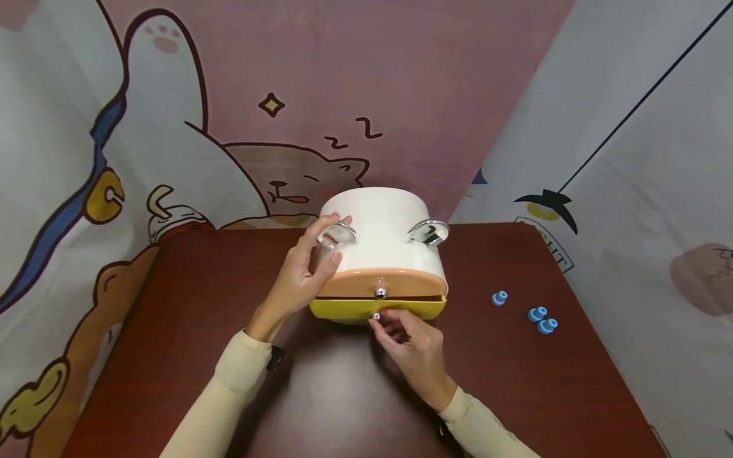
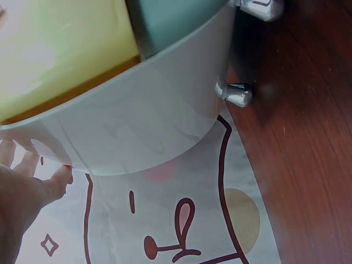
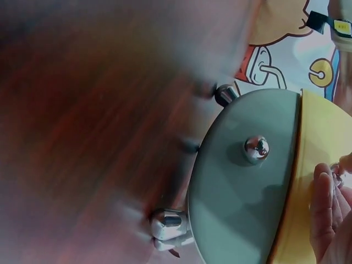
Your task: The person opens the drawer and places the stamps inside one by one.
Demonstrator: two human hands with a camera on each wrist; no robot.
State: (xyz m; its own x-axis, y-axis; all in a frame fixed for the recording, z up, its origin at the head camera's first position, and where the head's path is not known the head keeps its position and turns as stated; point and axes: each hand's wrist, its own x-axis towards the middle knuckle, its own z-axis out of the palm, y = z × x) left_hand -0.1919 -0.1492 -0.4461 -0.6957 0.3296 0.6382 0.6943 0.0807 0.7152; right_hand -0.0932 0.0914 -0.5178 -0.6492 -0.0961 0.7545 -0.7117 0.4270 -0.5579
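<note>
A white rounded cabinet (image 1: pixel 378 222) stands on the table with its drawer fronts toward me. The orange drawer (image 1: pixel 349 283) is on top. Below it the yellow drawer (image 1: pixel 343 310) juts slightly forward, with a dark gap along its upper edge. The green drawer (image 3: pixel 236 181) is lowest. My right hand (image 1: pixel 415 350) pinches the yellow drawer's silver knob (image 1: pixel 375 315) between thumb and fingertips. On the cabinet's left side rests my left hand (image 1: pixel 300 267), thumb and fingers spread around the left silver ear-shaped loop (image 1: pixel 338 235) and touching the white shell.
Several small blue pieces (image 1: pixel 537 313) lie on the brown table (image 1: pixel 487 388) to the right. A second silver loop (image 1: pixel 428 233) sticks out at the cabinet's right. Short silver feet (image 2: pixel 237 94) carry the cabinet. Behind the table hangs a cartoon-printed cloth (image 1: pixel 355 70).
</note>
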